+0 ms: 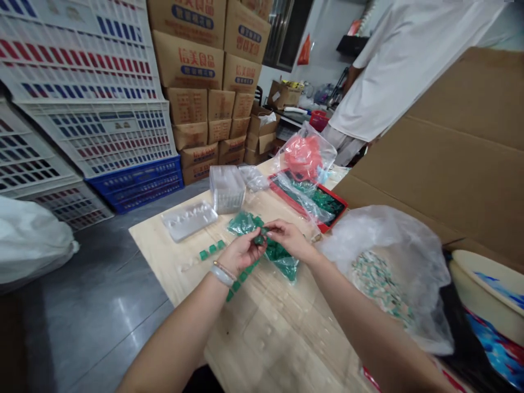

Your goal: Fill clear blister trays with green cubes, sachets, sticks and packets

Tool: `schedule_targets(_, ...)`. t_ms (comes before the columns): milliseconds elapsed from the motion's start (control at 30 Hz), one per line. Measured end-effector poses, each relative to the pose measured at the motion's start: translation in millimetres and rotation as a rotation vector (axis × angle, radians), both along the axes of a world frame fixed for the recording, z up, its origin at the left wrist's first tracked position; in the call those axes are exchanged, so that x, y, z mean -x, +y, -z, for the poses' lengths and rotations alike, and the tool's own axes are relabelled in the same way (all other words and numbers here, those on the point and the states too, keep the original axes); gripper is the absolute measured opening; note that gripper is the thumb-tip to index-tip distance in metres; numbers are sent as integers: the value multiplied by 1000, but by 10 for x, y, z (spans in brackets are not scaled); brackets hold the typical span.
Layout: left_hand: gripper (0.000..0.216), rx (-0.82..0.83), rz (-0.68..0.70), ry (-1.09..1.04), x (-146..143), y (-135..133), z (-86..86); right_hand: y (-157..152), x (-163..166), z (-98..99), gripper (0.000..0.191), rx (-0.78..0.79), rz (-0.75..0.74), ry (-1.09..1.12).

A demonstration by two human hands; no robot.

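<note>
My left hand (244, 252), with a bracelet and a pale bangle at the wrist, is closed around a small dark green piece (260, 237). The fingertips of my right hand (289, 237) pinch at the same piece from the right. Just below and behind them lies a clear plastic bag of green pieces (282, 259). A short row of green cubes (212, 249) sits left of my left hand. Another row of green pieces (242, 277) runs partly hidden under my left wrist. Small clear pieces (188, 266) lie near the table's left edge.
On the wooden table (262, 333) stand a clear tray (190, 221) and a clear plastic box (227, 189). Behind are a red tray (333, 218) and a bag of red pieces (305, 155). A large plastic bag (385, 262) of small bits lies right, beside a cardboard sheet (450, 158).
</note>
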State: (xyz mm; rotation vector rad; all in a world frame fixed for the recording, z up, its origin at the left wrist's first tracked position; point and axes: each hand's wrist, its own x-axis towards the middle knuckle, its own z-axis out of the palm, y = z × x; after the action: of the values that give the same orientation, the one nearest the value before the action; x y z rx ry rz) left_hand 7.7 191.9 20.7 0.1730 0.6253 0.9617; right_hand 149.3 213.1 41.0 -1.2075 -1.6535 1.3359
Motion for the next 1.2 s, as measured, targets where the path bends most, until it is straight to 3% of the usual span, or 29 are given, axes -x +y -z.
schedule_targets(100,18,28,-59,-35,83,-267,-15,-96,71,27,31,114,78,49)
schedule_targets(200,23,30,-226,54,306,-726,38,-184,222,120,30,135,86,20)
schedule_targets(367,27,165,-497,246,898,-1362,169,-319,958,271,19,-221,-187,-233)
schedule_targets(533,22,249,-445,25,1291,-1460,211,-397,1626,406,20,-572,-451,-530)
schedule_targets(700,23,207,-511,83,1327,-1414,255,-348,1665,613,20,-689,-640,-794)
schedule_targets(800,25,181,-554,161,1299,-1379,299,-392,1610,553,26,-712,-654,-776)
schedule_targets(900,28,142,-591,275,1228,-1339,325,-585,1566,348,33,-673,-534,-619)
schedule_targets(1000,34,124,-658,426,1119,-1298,307,-842,1531,175,28,-489,-572,-407)
schedule_targets(1067,39,131,-638,426,1055,-1282,274,-966,1505,146,24,-345,-581,-308)
schedule_targets(1200,38,88,-560,355,1005,-1306,215,-1028,1418,234,18,-58,-357,-100)
